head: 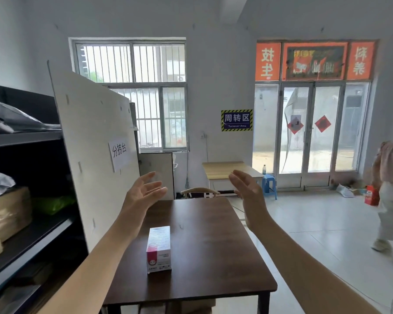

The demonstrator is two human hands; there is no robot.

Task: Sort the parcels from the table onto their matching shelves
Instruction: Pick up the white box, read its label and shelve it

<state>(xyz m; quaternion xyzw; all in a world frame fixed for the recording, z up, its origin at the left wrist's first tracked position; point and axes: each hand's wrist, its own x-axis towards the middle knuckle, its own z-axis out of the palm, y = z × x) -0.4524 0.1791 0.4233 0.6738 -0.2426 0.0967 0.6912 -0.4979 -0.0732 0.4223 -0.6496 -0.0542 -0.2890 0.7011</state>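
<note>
Our left hand [145, 191] and right hand [247, 193] hover spread wide, gripping nothing. The white-and-pink box [158, 249] stands upright on the dark table [213, 257] beneath; a careless sideways grab could topple it.

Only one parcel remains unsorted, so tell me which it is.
The small white and pink box, standing upright on the dark table. The other parcels already lie on the black shelves at left.
</note>
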